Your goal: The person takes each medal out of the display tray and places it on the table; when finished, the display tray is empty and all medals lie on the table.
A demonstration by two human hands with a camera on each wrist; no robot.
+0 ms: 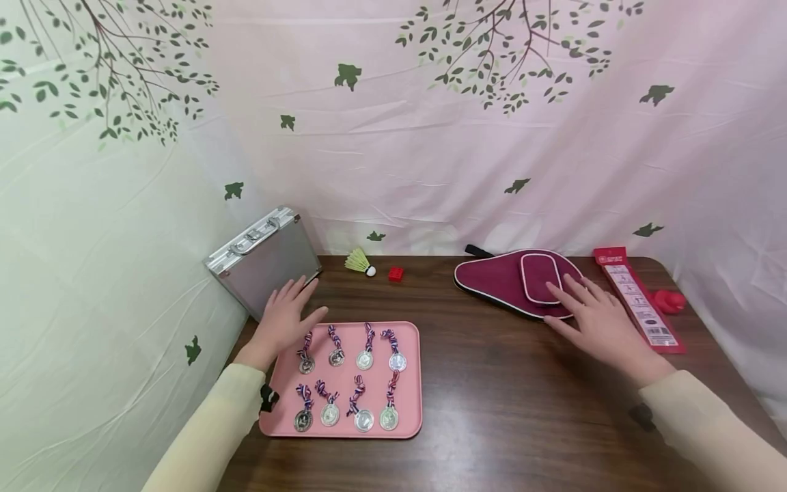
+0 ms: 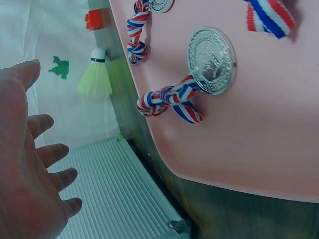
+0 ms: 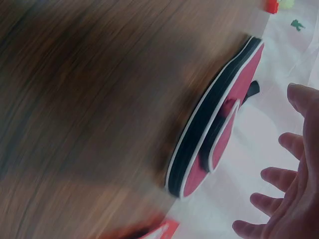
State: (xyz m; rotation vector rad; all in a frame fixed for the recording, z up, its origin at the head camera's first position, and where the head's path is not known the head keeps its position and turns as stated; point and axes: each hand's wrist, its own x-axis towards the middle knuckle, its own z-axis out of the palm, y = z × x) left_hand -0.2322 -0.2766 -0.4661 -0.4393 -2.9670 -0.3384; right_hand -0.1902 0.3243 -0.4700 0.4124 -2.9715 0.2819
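Observation:
My left hand hovers with spread fingers over the upper left corner of a pink tray, between it and a silver metal case. Several silver medals with knotted red, white and blue ribbons lie on the tray in two rows; one medal shows large in the left wrist view. My right hand, fingers also spread, overlaps the right end of a maroon paddle bag with white piping and a front pocket. The right wrist view shows the bag apart from the fingers. Both hands hold nothing.
A yellow shuttlecock and a red toy brick lie near the table's back edge. At the right are a red-and-white package and a small red object. Fabric with leaf prints hangs behind and beside the table.

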